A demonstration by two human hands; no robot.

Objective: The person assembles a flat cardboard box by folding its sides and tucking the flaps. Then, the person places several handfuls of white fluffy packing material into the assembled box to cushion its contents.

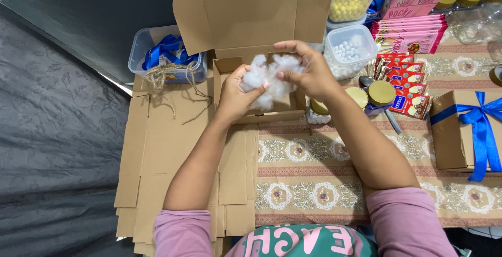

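Patterned table [314, 183], pink snack boxes [413, 32] top right, brown ribboned box [460, 131]

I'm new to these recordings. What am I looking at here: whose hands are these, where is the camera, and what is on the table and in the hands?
There is no machine here: a person works with two bare hands, and the single camera sits on that person's head, looking down. The left hand and right hand together hold a clump of white fluffy stuffing above an open cardboard box with its lid up. Flat cardboard sheets lie under the left arm, on a patterned tablecloth. To the left is a clear tub with blue ribbon and twine. To the right are clear tubs of yellow balls and white balls, gold-lidded jars, pink snack boxes, red packets, and a closed box tied with blue ribbon.
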